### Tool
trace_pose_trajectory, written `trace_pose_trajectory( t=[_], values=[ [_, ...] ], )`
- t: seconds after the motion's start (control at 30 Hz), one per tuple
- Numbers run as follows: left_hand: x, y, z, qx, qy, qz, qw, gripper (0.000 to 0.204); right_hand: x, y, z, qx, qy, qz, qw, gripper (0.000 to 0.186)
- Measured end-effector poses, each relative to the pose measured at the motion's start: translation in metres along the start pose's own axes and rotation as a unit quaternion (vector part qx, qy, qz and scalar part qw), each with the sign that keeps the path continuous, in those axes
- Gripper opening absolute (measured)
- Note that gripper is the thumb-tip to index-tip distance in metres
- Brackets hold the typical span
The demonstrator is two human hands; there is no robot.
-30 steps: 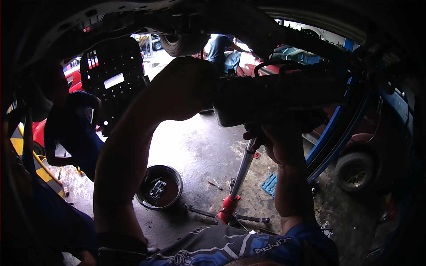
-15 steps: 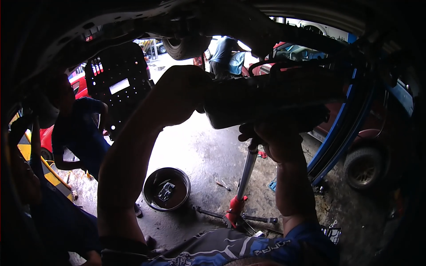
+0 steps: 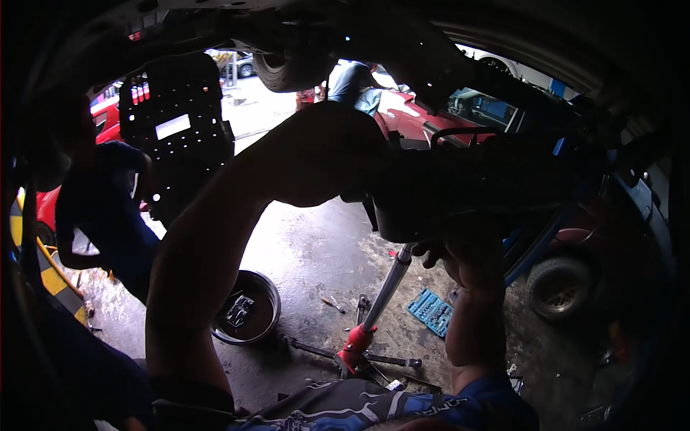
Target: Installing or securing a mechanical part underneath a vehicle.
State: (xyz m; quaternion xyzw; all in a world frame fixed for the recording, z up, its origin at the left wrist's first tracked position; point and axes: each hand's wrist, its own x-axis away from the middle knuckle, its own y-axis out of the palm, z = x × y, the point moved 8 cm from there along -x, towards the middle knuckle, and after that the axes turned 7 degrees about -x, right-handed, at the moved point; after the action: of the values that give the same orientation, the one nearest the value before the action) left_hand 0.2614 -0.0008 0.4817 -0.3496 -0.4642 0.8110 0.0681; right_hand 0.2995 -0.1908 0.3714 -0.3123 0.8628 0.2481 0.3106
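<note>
Above me a dark, bulky vehicle part like a casing (image 3: 438, 190) hangs at the underside of a raised vehicle (image 3: 287, 36). My left hand (image 3: 334, 154) is closed against its left end, its fingertips lost in shadow. From below, my right hand (image 3: 463, 262) presses on the part's underside with curled fingers. Just left of that hand, the silver post of a red-based jack (image 3: 388, 284) rises toward the part; whether they touch I cannot tell. Deep shadow hides most of the part's detail.
A round black basin (image 3: 266, 327) with a metal piece in it stands on the floor, left of the jack. Right of the jack lies a teal socket case (image 3: 431, 312). A co-worker (image 3: 108, 208) stands at left beside a hanging perforated plate (image 3: 176, 154). A blue post and wheel (image 3: 560, 287) are at right.
The casing and both my hands sit farther right and lower against the background. The view has shifted too, and the teal case shows more fully beside my right forearm.
</note>
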Motion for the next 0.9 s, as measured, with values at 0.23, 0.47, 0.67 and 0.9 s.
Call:
trace_pose_trajectory(
  t=[0.23,0.47,0.67,0.9],
  values=[
    [0.018,-0.002,0.026,-0.293,0.338,0.147,0.882,0.011,-0.003,0.015,-0.01,0.038,0.001,0.071,0.997,0.047],
    [0.002,-0.001,0.014,-0.214,0.338,0.125,0.908,0.01,0.008,0.006,-0.016,0.083,0.019,0.244,0.966,0.05],
    [0.013,-0.008,0.019,-0.226,0.412,0.154,0.869,0.014,0.016,0.014,-0.025,0.137,-0.005,0.256,0.957,0.052],
    [0.0,-0.001,0.009,-0.181,0.336,0.095,0.919,0.019,0.024,0.013,-0.021,0.276,0.042,0.169,0.945,0.056]
  ],
)
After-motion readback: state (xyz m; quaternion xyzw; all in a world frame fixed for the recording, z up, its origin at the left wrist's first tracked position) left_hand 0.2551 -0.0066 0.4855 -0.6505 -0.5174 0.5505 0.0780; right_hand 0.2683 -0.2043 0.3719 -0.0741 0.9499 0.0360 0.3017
